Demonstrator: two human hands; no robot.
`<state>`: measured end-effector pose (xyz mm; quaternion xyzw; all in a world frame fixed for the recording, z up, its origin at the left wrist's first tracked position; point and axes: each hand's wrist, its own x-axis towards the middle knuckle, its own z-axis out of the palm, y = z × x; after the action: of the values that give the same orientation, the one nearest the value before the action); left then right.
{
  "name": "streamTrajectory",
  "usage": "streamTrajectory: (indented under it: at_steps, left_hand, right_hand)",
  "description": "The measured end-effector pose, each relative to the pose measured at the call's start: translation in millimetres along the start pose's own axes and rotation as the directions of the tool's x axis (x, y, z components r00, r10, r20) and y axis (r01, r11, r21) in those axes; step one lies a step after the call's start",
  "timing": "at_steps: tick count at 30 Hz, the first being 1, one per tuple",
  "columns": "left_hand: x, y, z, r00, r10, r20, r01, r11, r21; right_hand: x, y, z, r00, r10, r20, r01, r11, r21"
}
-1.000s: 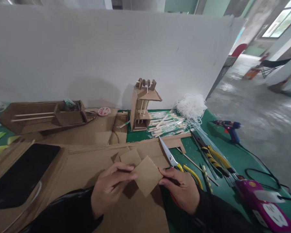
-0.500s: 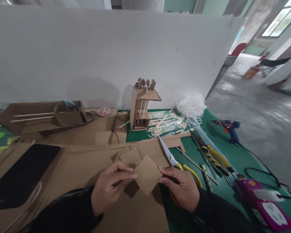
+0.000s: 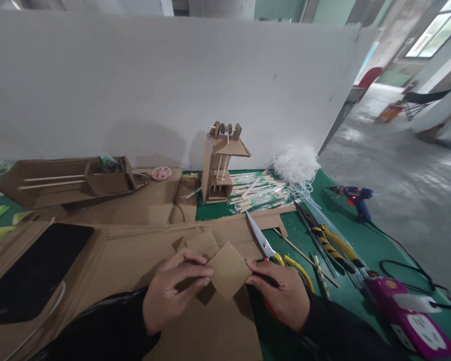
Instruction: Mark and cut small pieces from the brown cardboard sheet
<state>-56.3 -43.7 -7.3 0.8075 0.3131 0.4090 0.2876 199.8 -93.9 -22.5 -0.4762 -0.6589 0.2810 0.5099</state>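
Observation:
A small cardboard square [image 3: 228,271] is held up between my hands with one corner toward me. My left hand [image 3: 169,293] is closed at its left corner, fingertips at the edge. On the opposite corner, the thumb and forefinger of my right hand [image 3: 287,293] pinch the card. Behind it, more small cardboard pieces [image 3: 206,243] lie on a large cardboard sheet [image 3: 143,260]. Scissors [image 3: 262,240] with yellow and red handles lie beside my right hand, which partly hides them.
A cardboard tower [image 3: 220,165] stands by the white board, with wooden sticks [image 3: 253,190] and white string [image 3: 296,165] to its right. Pliers [image 3: 328,245], a glue gun [image 3: 355,198] and a purple power strip [image 3: 402,311] lie right. Left are a cardboard boat-shaped box [image 3: 60,183] and a black tablet-like slab [image 3: 41,271].
The card stays nearly in place between my hands. My left thumb and fingers have shifted slightly; otherwise the scene looks the same.

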Motion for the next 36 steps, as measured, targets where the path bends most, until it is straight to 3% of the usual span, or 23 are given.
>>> streamTrajectory:
  at_steps: [19,25,30,36]
  left_hand:
    - [-1,-1,1.0,0.999,-0.036,0.041,0.032,0.996,0.083]
    - [7,-2,-7.9,0.987,-0.048,0.155,0.053,0.998,-0.03]
    - [11,2,-13.1,0.952,-0.06,0.299,0.102,0.987,-0.127]
    - [10,0,-14.1,0.904,-0.063,0.422,0.13,0.983,-0.133]
  right_hand:
    - [-3,-9,2,0.999,0.037,-0.004,-0.037,0.999,-0.034]
    - [-14,-20,-1,0.997,0.06,0.053,-0.055,0.994,-0.095]
    - [-36,-31,-5,0.99,0.082,0.113,-0.058,0.977,-0.204]
    - [-73,-28,9,0.985,0.136,0.104,-0.099,0.948,-0.303]
